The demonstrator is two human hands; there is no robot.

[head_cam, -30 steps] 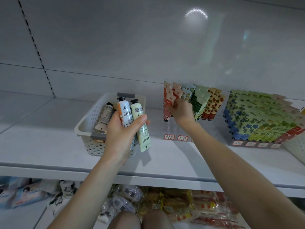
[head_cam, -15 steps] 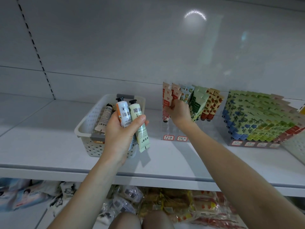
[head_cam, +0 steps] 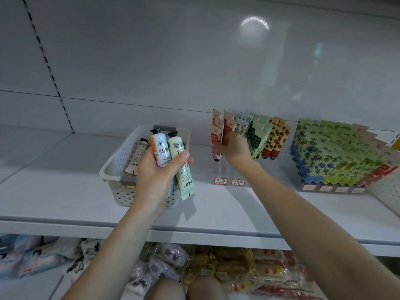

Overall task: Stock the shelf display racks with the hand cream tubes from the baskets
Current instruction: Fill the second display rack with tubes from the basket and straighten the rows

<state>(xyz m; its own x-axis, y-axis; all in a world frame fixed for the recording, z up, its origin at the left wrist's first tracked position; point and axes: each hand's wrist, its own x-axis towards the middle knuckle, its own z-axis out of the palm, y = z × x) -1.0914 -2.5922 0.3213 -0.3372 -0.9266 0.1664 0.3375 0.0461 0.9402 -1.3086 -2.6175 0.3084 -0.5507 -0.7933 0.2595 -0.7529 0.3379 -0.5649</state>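
While the left hand grips two tubes upright over the basket, a white-and-orange tube and a pale green tube, with the thumb clamped across their fronts, the right hand is at the left end of the clear rack. Its fingers pinch a pink tube, cap down, in the rack's leftmost row, beside rows of red, blue, green and strawberry-print tubes. The basket stands on the shelf near its front edge, just left of the rack, and a beige tube leans inside it. Toward the shelf's right end a second rack is packed with floral tubes. Packets lie below the shelf.
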